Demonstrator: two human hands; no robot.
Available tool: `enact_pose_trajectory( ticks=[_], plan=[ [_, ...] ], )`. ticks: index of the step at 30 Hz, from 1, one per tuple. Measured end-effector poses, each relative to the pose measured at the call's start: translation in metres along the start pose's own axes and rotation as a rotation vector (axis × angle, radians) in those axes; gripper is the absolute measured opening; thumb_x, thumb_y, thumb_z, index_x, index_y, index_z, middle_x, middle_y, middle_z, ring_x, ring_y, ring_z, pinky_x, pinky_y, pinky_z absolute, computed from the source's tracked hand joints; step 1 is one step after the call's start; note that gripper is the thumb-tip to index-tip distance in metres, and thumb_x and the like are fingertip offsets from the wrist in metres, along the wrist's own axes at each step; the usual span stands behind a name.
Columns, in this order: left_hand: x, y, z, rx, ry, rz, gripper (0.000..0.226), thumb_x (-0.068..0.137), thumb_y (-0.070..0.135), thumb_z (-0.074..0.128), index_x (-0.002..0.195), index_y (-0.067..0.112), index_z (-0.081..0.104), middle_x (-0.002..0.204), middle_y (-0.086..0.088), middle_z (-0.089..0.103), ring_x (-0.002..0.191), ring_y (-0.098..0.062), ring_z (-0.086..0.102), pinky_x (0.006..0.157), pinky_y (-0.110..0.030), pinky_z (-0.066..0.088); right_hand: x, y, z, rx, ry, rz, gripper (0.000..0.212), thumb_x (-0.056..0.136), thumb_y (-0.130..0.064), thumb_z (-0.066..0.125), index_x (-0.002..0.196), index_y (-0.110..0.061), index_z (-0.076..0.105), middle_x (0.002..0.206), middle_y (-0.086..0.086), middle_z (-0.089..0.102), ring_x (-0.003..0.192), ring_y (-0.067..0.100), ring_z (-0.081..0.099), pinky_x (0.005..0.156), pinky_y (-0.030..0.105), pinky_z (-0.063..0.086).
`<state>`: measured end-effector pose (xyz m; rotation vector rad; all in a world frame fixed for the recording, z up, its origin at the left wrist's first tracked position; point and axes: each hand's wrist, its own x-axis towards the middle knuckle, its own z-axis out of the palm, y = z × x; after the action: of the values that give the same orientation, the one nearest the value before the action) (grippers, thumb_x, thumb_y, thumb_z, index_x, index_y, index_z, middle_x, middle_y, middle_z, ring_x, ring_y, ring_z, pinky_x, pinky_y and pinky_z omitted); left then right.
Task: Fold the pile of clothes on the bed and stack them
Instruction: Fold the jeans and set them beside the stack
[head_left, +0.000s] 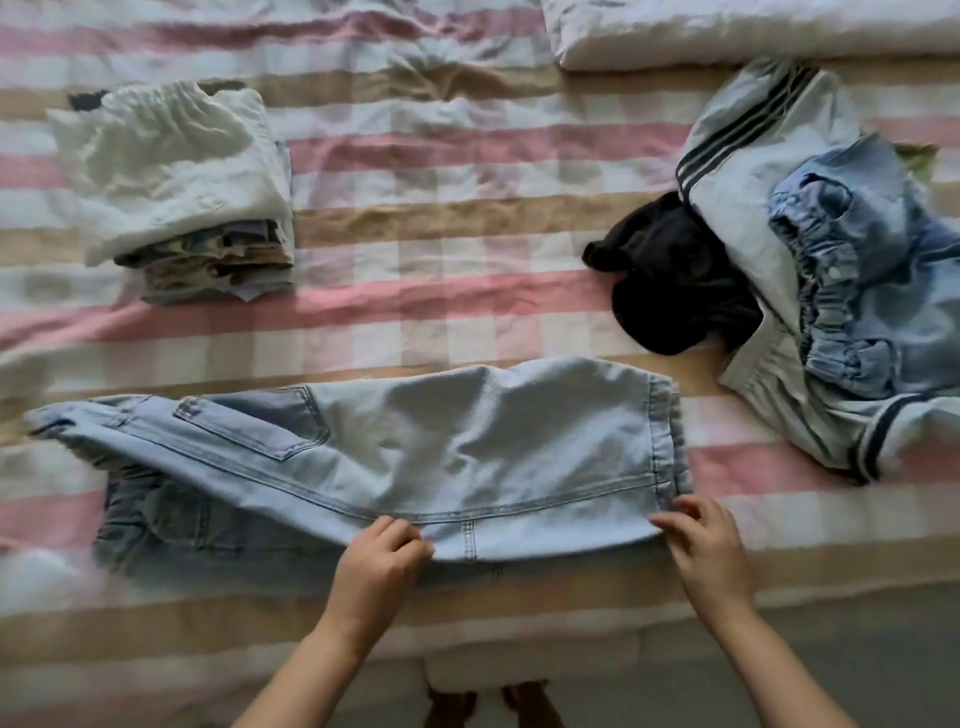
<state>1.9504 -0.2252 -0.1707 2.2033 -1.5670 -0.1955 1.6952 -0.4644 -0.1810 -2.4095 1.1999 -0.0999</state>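
Light blue jeans (415, 447) lie across the near part of the bed, folded over lengthwise, waistband to the right. My left hand (382, 561) pinches their near edge around the middle. My right hand (701, 540) pinches the near right corner at the waistband. A stack of folded clothes (171, 187) with a white garment on top sits at the far left. At the right lies an unfolded pile: a pale grey track jacket (737, 171) with dark stripes, a blue denim garment (852, 270) with an elastic waist, and a black garment (670, 275).
The bed is covered by a pink, beige and white checked sheet (467, 171). A white pillow (727, 31) lies at the far right. The bed's near edge runs along the bottom, with grey floor (857, 649) and my feet below it.
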Motion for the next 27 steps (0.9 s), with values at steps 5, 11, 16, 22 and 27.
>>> enact_pose_trajectory(
  ticks=[5, 11, 16, 22, 27],
  plan=[
    [-0.002, -0.004, 0.022, 0.025, -0.09, -0.028, 0.017, 0.075, 0.017, 0.052, 0.065, 0.014, 0.066, 0.068, -0.001, 0.061, 0.057, -0.023, 0.057, 0.045, -0.028, 0.046, 0.021, -0.011, 0.001, 0.262, 0.067, 0.306, 0.043, 0.069, 0.017, 0.054, 0.108, 0.0, 0.062, 0.106, 0.019, 0.057, 0.102, 0.034, 0.054, 0.09, 0.036, 0.041],
    [0.007, 0.014, 0.035, 0.066, -0.08, 0.018, 0.021, 0.078, 0.019, 0.05, 0.068, 0.013, 0.067, 0.067, -0.002, 0.061, 0.058, -0.023, 0.058, 0.044, -0.027, 0.042, 0.063, -0.029, 0.002, 0.402, 0.039, 0.614, 0.03, 0.087, -0.03, 0.062, 0.106, -0.007, 0.061, 0.095, 0.006, 0.063, 0.09, 0.023, 0.058, 0.072, 0.027, 0.039],
    [0.011, 0.027, 0.028, -0.03, -0.012, -0.032, 0.022, 0.08, 0.012, 0.05, 0.06, 0.01, 0.058, 0.062, -0.002, 0.053, 0.06, -0.016, 0.045, 0.051, -0.023, 0.032, 0.059, -0.017, -0.006, 0.342, 0.125, 0.534, 0.023, 0.084, -0.029, 0.067, 0.077, -0.008, 0.06, 0.07, 0.006, 0.057, 0.068, 0.024, 0.052, 0.058, 0.031, 0.033],
    [0.002, 0.042, 0.039, -0.086, -0.21, -0.005, 0.014, 0.076, 0.019, 0.056, 0.062, 0.014, 0.057, 0.064, 0.001, 0.053, 0.06, -0.014, 0.05, 0.048, -0.024, 0.041, 0.048, -0.004, -0.001, 0.295, 0.075, 0.555, 0.02, 0.085, -0.026, 0.065, 0.08, -0.007, 0.061, 0.071, 0.005, 0.057, 0.069, 0.026, 0.053, 0.055, 0.031, 0.033],
    [0.029, 0.05, 0.035, -0.122, -0.302, 0.022, 0.025, 0.071, 0.034, 0.075, 0.066, 0.014, 0.06, 0.065, 0.002, 0.056, 0.057, -0.015, 0.056, 0.049, -0.02, 0.039, 0.047, 0.0, -0.005, 0.384, 0.07, 0.52, 0.015, 0.084, -0.028, 0.066, 0.087, -0.017, 0.057, 0.08, -0.002, 0.057, 0.075, 0.018, 0.053, 0.063, 0.028, 0.037]
  ],
)
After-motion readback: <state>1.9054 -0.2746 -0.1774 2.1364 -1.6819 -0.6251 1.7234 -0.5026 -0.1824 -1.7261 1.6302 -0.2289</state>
